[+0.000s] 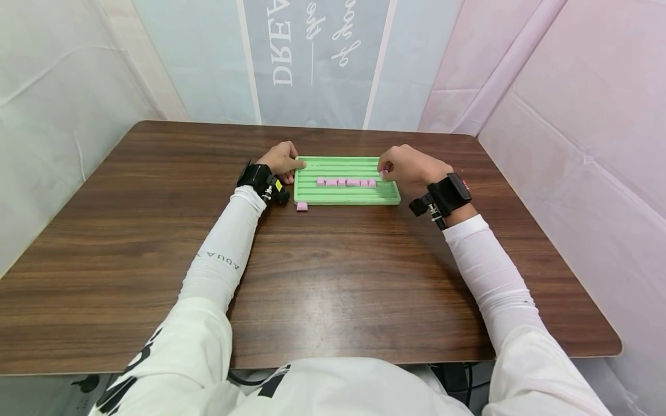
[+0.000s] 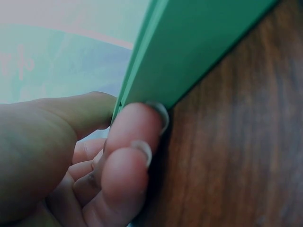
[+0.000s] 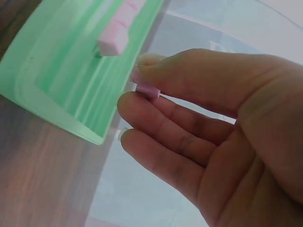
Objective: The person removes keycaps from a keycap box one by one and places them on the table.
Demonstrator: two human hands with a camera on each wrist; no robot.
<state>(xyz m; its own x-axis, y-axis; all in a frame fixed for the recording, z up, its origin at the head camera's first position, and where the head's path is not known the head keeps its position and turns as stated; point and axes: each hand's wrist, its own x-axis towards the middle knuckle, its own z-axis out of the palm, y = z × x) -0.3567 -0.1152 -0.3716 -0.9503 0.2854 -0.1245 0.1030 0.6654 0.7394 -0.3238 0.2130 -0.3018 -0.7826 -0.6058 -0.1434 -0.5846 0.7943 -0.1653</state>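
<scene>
A green ridged tray [image 1: 347,197] lies on the table, with a row of several pink keycaps [image 1: 352,182] along a middle groove. My left hand [image 1: 281,160] grips the tray's left end, thumb over the rim and fingertips against its side wall, as the left wrist view shows close up. Above the tray's right end, my right hand [image 1: 411,164] pinches a small pink keycap [image 3: 148,90] between thumb and fingers. In the right wrist view this piece is apart from the row. One more pink keycap [image 1: 302,207] sits by the tray's front left corner.
The brown wooden table [image 1: 312,277] extends around the tray on all sides. Pale curtains [image 1: 583,150] hang behind it and at both sides. Under the front edge some black cables [image 1: 470,384] show.
</scene>
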